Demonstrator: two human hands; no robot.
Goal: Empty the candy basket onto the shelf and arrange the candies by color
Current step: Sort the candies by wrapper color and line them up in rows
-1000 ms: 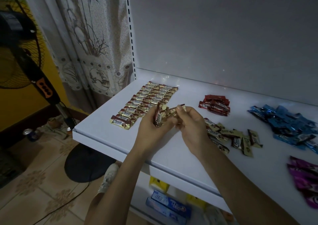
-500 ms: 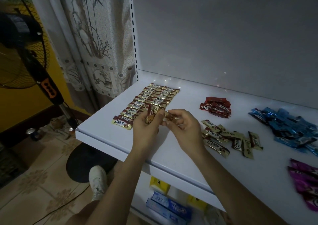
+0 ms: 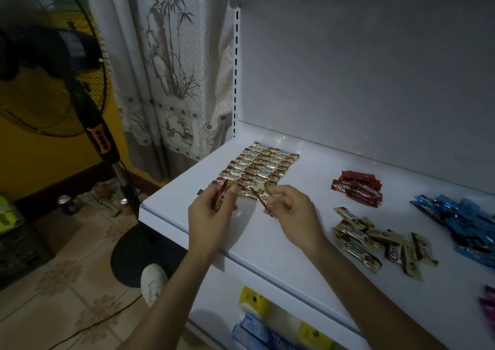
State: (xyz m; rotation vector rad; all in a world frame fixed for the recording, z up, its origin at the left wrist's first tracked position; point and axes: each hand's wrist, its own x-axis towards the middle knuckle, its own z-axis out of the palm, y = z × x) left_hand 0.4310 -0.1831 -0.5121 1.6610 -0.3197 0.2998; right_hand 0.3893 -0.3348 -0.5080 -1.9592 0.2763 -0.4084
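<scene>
Your left hand (image 3: pixel 209 215) grips a gold candy (image 3: pixel 220 198) stood on edge, fingers curled round it, at the near end of the gold rows (image 3: pixel 257 167), centre-left of frame. Your right hand (image 3: pixel 294 210) pinches a second gold candy (image 3: pixel 263 202) between thumb and fingertips. It is tilted and sits just beside the same end of the rows. Both hands sit low over the shelf (image 3: pixel 316 167), wrists angled in toward each other, forearms coming up from the bottom of frame.

My read: one piece per hand lets you fill the next slots without another trip to the loose gold pile (image 3: pixel 375 239), right of centre. The rows are laid tight with labels one way, so the colour block reads cleanly and saves room.

The red pile (image 3: pixel 356 191), the blue pile (image 3: pixel 460 215) at the right edge and the purple pile (image 3: pixel 488 306) at lower right are grouped but heaped, not lined up. The basket is not in view. Sorting looks done; lining up is partway, gold first.
</scene>
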